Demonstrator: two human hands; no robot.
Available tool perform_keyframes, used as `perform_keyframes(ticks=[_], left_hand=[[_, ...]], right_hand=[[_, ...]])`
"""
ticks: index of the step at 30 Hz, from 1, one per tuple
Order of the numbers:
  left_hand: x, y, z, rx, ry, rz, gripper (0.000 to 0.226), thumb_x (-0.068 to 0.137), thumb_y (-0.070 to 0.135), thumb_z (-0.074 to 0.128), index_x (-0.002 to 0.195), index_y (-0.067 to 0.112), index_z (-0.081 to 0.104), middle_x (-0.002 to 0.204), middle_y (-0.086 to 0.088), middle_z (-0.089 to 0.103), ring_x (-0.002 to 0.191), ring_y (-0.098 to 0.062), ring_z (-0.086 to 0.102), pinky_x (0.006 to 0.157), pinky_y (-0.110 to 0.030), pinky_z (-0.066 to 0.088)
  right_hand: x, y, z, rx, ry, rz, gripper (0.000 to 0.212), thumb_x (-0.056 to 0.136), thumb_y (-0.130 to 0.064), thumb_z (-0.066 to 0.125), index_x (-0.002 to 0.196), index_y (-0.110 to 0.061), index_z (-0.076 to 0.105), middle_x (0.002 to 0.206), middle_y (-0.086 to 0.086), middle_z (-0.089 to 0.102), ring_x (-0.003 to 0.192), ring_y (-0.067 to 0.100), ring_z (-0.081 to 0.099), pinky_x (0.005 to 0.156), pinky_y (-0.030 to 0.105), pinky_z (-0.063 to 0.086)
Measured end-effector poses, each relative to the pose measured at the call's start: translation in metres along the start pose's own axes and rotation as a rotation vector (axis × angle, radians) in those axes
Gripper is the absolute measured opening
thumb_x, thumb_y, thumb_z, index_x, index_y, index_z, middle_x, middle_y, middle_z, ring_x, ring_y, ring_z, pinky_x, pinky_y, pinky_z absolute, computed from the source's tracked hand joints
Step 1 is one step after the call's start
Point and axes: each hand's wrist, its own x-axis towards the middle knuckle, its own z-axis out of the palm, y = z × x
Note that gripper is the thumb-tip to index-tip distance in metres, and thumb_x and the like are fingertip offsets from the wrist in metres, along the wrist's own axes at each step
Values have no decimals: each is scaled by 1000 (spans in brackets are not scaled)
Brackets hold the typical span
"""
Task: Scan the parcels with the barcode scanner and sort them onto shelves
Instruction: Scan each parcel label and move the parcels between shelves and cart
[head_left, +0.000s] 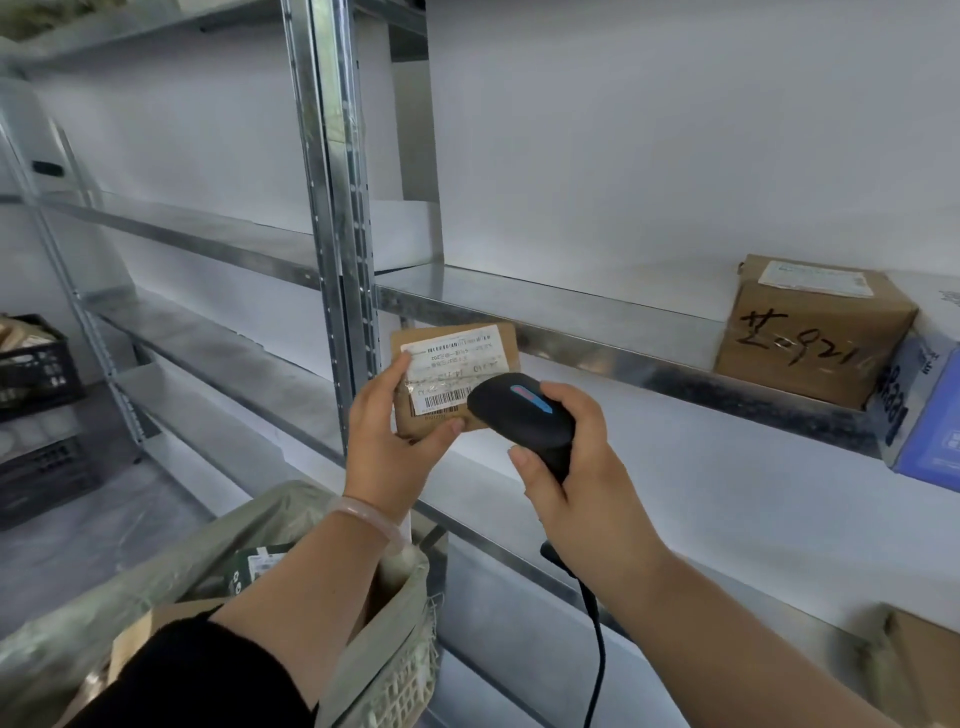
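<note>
Hiding parcel (457, 364) corner: barcode scanner (524, 415).

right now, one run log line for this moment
step: scanning | left hand: holds parcel | right hand: holds scanner at label | shelf: brown box

Shelf (545, 306) free left of box (810, 332)

The left hand (387, 441) holds a small brown parcel (506, 347) by its left and lower edges, with the white barcode label (457, 366) facing up. The right hand (576, 478) grips a black barcode scanner (519, 413). Its head overlaps the parcel's lower right corner and its cable (597, 649) hangs down. Behind runs a metal shelf (571, 312). At its right stands a brown box (810, 343) with handwritten marks, a blue box (924, 415) just beside it. Under the left arm an open sack (249, 525) holds more parcels.
</note>
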Motion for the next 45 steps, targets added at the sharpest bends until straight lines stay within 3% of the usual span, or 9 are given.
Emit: perform_keyframes(ticks=[3,9,14,18,29,36,38,42,45], left_hand=[[-4,-7,-7,67,54,10,83,70,14,88,143,19,47,135,-1,47,121,12,41,95,2,34],[-14,-19,-23,152,75,-35,79,73,13,85,142,17,46,135,-9,46,110,33,30,89,9,25],[-19,-30,-38,191,70,-106,81,76,13,83,146,25,42,140,-7,42,118,-1,37,90,10,23],[-23,-38,-46,221,85,-142,79,79,12,81,145,26,41,139,-7,43,119,-7,40,84,12,26],[-32,-55,-60,264,97,-221,79,79,15,81,145,27,39,138,-4,41,117,-10,44,79,12,29],[-41,-72,-76,267,102,-293,79,78,15,82,145,27,42,137,-2,40,110,3,37,82,13,25],[-46,-82,-86,279,106,-341,79,78,17,82,144,33,42,136,2,38,114,0,37,88,8,29],[-65,-109,-116,307,125,-538,81,78,26,82,142,48,37,134,3,36,122,-22,45,105,-42,48],[-81,-126,-134,411,114,-666,79,81,26,79,146,41,37,142,-6,36,130,-28,41,113,-43,36]], right_hand=[[2,-2,19,-21,-51,-24,50,92,-25,62,132,-37,34,121,-18,53,103,-2,55,85,8,44],[1,-5,47,-56,-96,-32,53,92,-28,62,136,-32,33,125,-16,49,111,2,52,94,17,48],[-4,-9,56,-50,-139,-26,51,93,-30,61,135,-33,31,126,-16,51,108,0,54,92,11,47],[-9,-13,60,-38,-176,-10,50,93,-34,60,131,-41,28,114,-28,44,96,-13,52,84,2,43],[-15,-19,72,-33,-228,-6,46,93,-37,57,128,-42,28,113,-26,47,101,-6,53,87,8,48],[-13,-10,93,-55,-274,34,52,92,-38,58,134,-40,27,117,-24,45,105,-2,54,84,6,45],[-14,-5,101,-45,-297,52,52,92,-37,59,134,-40,27,117,-23,47,105,-1,55,86,10,48],[-17,6,118,-28,-349,95,49,92,-37,59,132,-40,29,113,-21,50,102,1,57,82,9,48],[-18,13,132,-15,-388,128,49,93,-37,58,132,-39,29,114,-20,50,102,2,56,83,10,46]])
